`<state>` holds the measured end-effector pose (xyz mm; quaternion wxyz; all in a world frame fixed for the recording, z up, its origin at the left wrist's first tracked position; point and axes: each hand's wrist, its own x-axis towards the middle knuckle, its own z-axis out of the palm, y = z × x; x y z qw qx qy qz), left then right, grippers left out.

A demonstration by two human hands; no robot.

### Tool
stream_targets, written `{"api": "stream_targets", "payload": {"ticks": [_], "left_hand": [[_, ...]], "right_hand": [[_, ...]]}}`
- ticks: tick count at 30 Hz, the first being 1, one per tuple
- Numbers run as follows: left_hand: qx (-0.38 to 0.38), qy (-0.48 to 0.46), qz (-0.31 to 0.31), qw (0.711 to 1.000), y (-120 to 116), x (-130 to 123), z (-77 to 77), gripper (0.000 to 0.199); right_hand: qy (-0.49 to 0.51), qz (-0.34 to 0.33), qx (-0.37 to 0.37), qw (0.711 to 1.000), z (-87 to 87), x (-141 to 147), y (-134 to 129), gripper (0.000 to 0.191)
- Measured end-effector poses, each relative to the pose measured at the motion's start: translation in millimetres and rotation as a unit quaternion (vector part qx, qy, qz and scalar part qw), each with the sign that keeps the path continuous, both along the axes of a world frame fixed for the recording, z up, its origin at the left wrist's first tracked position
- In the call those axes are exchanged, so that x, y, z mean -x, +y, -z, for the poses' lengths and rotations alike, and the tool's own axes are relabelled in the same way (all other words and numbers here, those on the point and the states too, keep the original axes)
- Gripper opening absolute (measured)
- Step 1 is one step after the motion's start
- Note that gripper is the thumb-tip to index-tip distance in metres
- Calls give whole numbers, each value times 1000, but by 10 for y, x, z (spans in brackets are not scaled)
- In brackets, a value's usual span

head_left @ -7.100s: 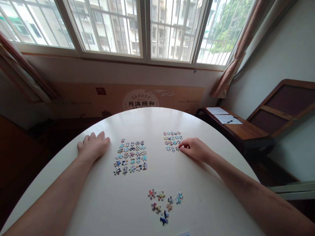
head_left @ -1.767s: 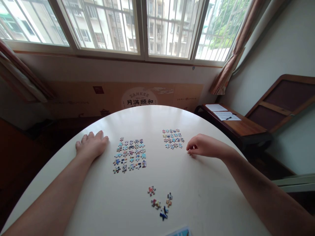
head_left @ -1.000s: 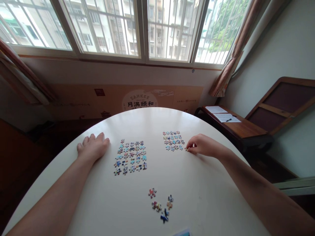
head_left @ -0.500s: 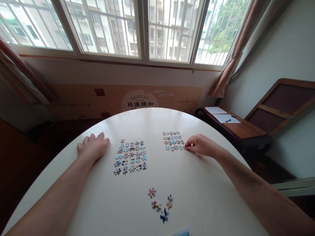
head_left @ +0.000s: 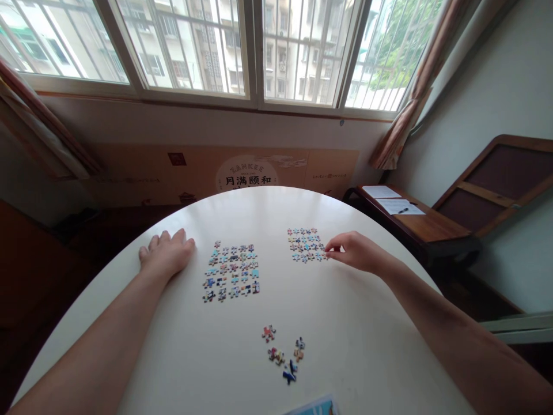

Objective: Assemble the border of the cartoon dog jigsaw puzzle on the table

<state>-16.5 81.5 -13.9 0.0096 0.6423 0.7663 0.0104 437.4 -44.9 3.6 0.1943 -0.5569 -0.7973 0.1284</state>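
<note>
The right hand (head_left: 352,251) is pinching narrowly, its fingertips touching a small multicoloured jigsaw piece (head_left: 325,255) at the near right corner of the right-hand grid of small jigsaw pieces (head_left: 306,244). Left of that grip, the left hand (head_left: 167,253) is resting with fingers spread and holding nothing, just beside the larger left-hand grid of multicoloured jigsaw pieces (head_left: 234,267). Nearer the person than both hands, a loose scatter of colourful jigsaw pieces (head_left: 276,354) is lying on the round white table (head_left: 194,351).

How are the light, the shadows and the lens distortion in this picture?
Head view: daylight behind the wide barred glass window looks washed out, with pale glare on the round white table; same head view: a soft shadow lies below the bare right hand, the lower left corner is dark, the window frames lean, and the small multicoloured jigsaw pieces show no readable fine print.
</note>
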Motion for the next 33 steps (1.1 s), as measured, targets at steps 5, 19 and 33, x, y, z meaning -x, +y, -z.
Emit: {"api": "stream_targets", "payload": {"ticks": [5, 19, 33], "left_hand": [[-10, -4, -8, 1000, 7, -4, 39, 65], [-17, 0, -3, 1000, 12, 6, 42, 63], [-26, -7, -4, 1000, 3, 10, 54, 64]], "right_hand": [[41, -114, -26, 992, -120, 374, -266, 15], [-81, -265, -65, 959, 102, 1051, -586, 20], [-11, -16, -73, 997, 210, 754, -295, 12]]}}
